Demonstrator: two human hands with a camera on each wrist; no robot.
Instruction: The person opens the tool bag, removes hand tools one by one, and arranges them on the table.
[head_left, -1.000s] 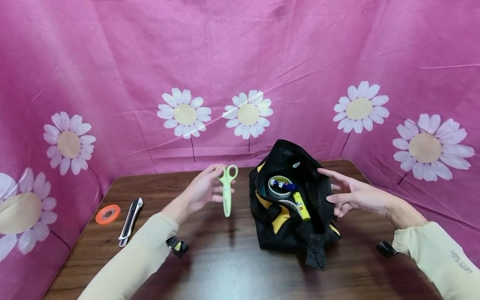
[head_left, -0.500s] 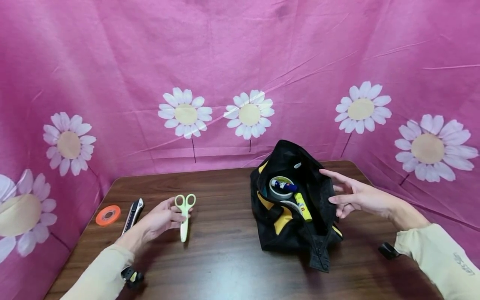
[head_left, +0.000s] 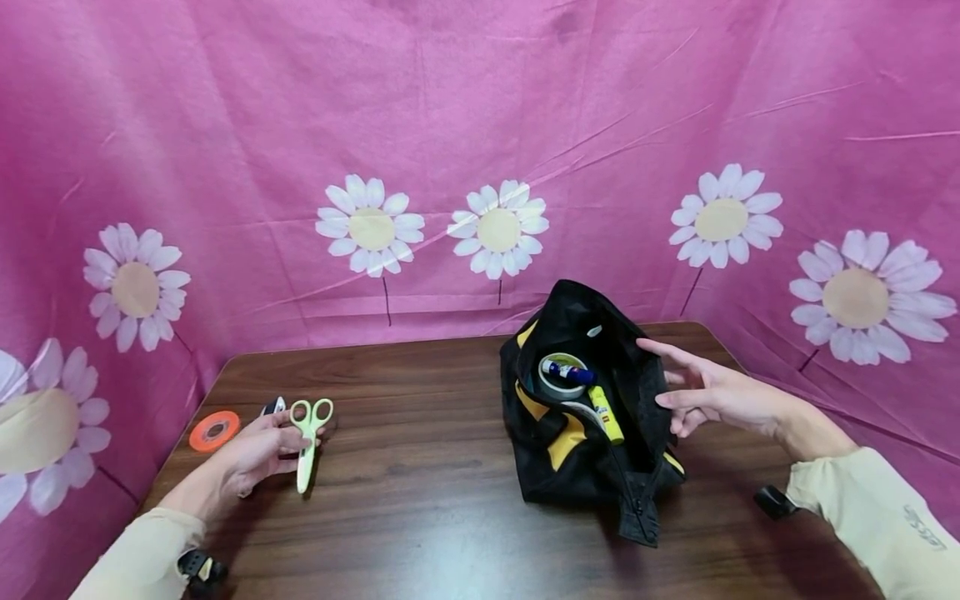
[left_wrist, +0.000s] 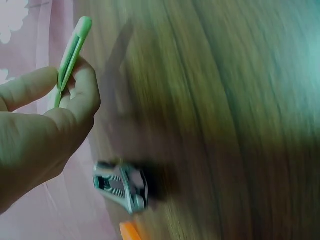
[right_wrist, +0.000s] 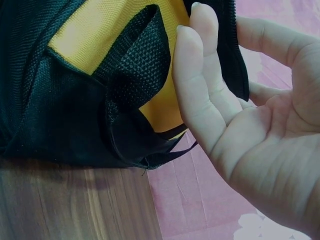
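Over the left part of the table, my left hand (head_left: 258,450) pinches light-green scissors (head_left: 304,467) between thumb and fingers, loops up and blades pointing down. Beneath that hand lies a utility knife (left_wrist: 120,185), mostly covered in the head view. An orange disc-shaped roll (head_left: 202,435) is just left of it. My right hand (head_left: 712,396) grips the right edge of an open black-and-yellow bag (head_left: 551,479), the zippered rim between thumb and fingers. Inside the bag show a tape roll (head_left: 546,385), a blue tube (head_left: 573,372) and a yellow tube (head_left: 604,414).
The brown wooden table (head_left: 420,433) carries everything. A pink cloth (head_left: 450,108) with white daisies hangs close behind the table and along both sides. The bag's zipper end (head_left: 639,521) droops toward the front, and a strap loop (right_wrist: 142,60) sticks out of its side.
My left hand has carried the scissors left and down, away from the bag to above the utility knife. The right hand and the bag have stayed nearly still.
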